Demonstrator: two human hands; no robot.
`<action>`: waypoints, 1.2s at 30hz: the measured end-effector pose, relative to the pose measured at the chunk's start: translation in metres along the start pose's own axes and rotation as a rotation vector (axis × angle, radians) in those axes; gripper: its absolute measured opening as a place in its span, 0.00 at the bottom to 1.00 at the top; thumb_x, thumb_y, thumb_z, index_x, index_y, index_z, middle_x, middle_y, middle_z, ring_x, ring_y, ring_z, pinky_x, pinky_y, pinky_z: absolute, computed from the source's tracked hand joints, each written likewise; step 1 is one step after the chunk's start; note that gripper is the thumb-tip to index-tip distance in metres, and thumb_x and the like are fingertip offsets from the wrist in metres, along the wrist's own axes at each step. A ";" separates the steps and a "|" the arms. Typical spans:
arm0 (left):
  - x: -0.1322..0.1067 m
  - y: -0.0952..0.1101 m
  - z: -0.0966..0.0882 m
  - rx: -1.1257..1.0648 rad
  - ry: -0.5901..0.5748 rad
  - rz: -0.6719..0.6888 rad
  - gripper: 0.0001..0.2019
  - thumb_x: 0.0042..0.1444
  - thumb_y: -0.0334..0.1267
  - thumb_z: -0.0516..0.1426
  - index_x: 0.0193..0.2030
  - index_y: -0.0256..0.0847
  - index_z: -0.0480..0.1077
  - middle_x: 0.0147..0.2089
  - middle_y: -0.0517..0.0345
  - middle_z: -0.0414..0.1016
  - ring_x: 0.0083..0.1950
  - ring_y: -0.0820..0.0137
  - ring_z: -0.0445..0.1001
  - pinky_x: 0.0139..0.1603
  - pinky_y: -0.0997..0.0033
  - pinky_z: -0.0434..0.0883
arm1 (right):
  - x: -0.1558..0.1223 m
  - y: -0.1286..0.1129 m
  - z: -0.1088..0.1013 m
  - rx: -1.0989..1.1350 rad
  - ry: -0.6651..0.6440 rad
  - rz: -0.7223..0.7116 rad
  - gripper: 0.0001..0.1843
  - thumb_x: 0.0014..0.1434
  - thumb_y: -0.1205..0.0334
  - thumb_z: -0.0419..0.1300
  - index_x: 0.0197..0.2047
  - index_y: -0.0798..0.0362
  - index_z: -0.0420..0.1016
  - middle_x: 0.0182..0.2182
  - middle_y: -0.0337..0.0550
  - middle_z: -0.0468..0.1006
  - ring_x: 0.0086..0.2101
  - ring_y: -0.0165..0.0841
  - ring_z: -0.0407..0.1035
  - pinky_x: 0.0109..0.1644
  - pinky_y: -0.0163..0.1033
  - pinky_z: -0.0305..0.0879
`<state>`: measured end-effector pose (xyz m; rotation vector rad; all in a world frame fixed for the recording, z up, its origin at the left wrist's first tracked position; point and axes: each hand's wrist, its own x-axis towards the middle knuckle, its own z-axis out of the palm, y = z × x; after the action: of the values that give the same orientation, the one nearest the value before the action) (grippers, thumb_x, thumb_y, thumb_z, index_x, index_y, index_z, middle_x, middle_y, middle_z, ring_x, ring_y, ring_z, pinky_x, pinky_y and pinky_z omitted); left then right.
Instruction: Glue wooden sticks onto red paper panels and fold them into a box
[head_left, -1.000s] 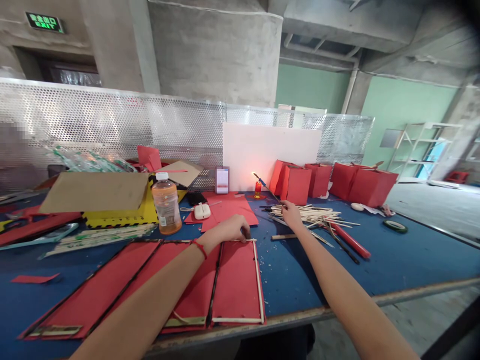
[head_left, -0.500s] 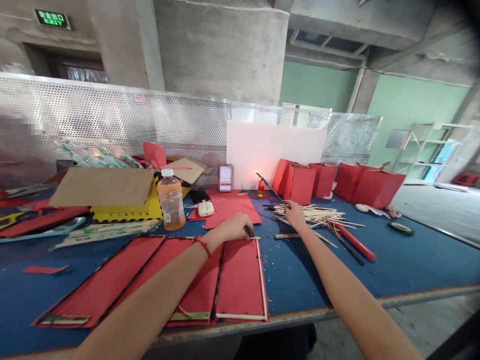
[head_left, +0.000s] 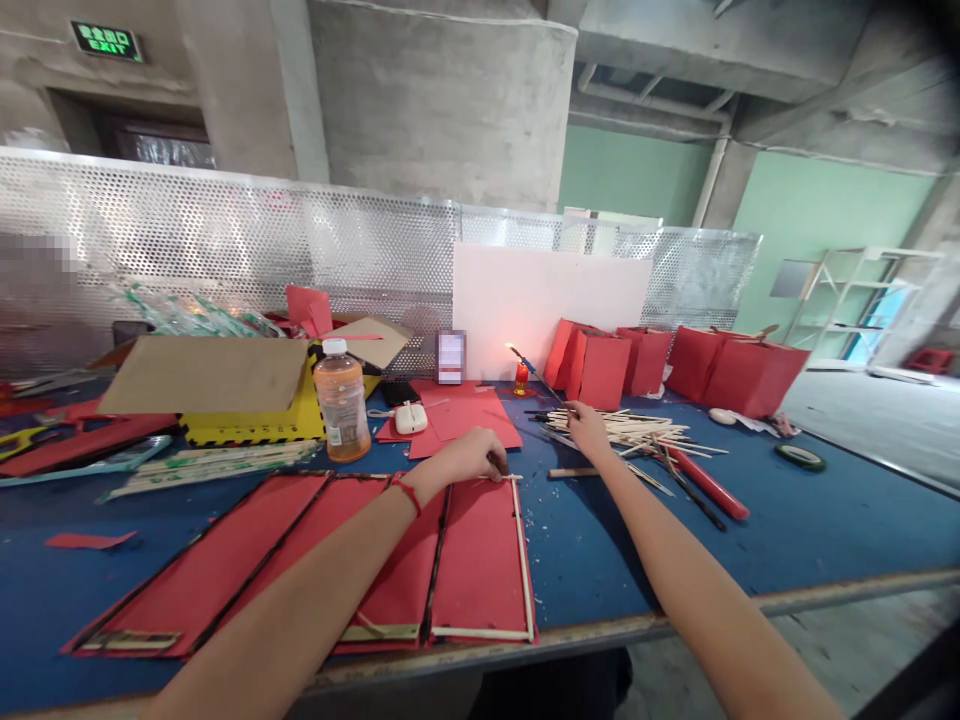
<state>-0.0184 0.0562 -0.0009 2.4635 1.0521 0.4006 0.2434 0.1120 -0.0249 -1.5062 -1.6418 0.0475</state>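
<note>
My left hand [head_left: 474,456], fingers pinched together, rests at the far edge of a red paper panel [head_left: 480,560]. It grips a thin pale wooden stick [head_left: 511,478] along that edge, partly hidden by the fingers. Dark strips cross the panel, and pale sticks line its right and near edges. Stretched out over the table, my right hand [head_left: 587,428] is closed on a thin dark stick [head_left: 550,386]. This stick has a blue part near its far end, and its tip is alight above a red candle [head_left: 521,376].
Pale wooden sticks [head_left: 645,428] lie beside my right hand, with a red rod [head_left: 709,482] among them. Red paper boxes [head_left: 600,365] stand behind. A drink bottle [head_left: 343,400], a white earphone case [head_left: 410,418] and a phone [head_left: 451,357] stand beyond the panel. Green tape [head_left: 800,457] lies at right.
The lit tip of the dark stick has shifted very slightly left over the candle. Both hands keep practically the same places.
</note>
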 end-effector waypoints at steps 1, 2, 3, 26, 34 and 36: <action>0.000 -0.001 0.000 0.001 0.003 -0.006 0.09 0.45 0.33 0.62 0.34 0.38 0.81 0.29 0.55 0.81 0.29 0.71 0.74 0.30 0.77 0.64 | 0.000 0.000 0.000 -0.001 0.001 -0.001 0.20 0.58 0.72 0.51 0.49 0.55 0.79 0.44 0.51 0.82 0.44 0.39 0.75 0.50 0.42 0.66; 0.000 -0.002 0.001 0.000 0.006 -0.013 0.09 0.44 0.33 0.62 0.34 0.38 0.81 0.29 0.55 0.80 0.29 0.71 0.74 0.29 0.77 0.64 | 0.000 0.000 0.000 -0.002 0.002 -0.003 0.20 0.57 0.72 0.51 0.49 0.55 0.79 0.44 0.50 0.82 0.44 0.39 0.75 0.50 0.42 0.66; 0.000 -0.002 0.001 -0.005 0.010 -0.018 0.09 0.44 0.34 0.62 0.34 0.38 0.81 0.28 0.56 0.80 0.29 0.71 0.74 0.29 0.76 0.64 | 0.000 0.001 0.001 -0.003 0.003 -0.004 0.21 0.57 0.72 0.51 0.49 0.55 0.79 0.44 0.50 0.82 0.44 0.39 0.75 0.50 0.42 0.66; -0.001 0.006 0.002 -0.084 0.018 -0.046 0.09 0.43 0.33 0.63 0.32 0.36 0.81 0.30 0.54 0.81 0.31 0.68 0.75 0.32 0.74 0.66 | -0.003 -0.004 -0.002 -0.038 -0.012 0.005 0.22 0.56 0.74 0.50 0.50 0.56 0.78 0.45 0.51 0.82 0.45 0.40 0.74 0.50 0.41 0.66; 0.002 -0.001 0.004 -0.085 0.031 0.007 0.07 0.44 0.32 0.63 0.32 0.37 0.81 0.30 0.56 0.81 0.30 0.70 0.76 0.32 0.76 0.67 | -0.003 -0.007 -0.005 -0.041 -0.037 0.002 0.22 0.58 0.73 0.50 0.51 0.56 0.78 0.45 0.51 0.82 0.45 0.39 0.75 0.50 0.40 0.66; 0.002 -0.002 0.004 -0.077 0.034 0.011 0.07 0.44 0.31 0.63 0.32 0.38 0.81 0.30 0.56 0.81 0.30 0.70 0.76 0.31 0.76 0.66 | -0.003 -0.008 -0.006 -0.046 -0.045 0.008 0.21 0.59 0.72 0.50 0.51 0.55 0.77 0.46 0.50 0.82 0.46 0.39 0.75 0.51 0.40 0.66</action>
<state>-0.0164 0.0577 -0.0056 2.4036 1.0174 0.4786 0.2407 0.1040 -0.0188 -1.5565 -1.6827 0.0490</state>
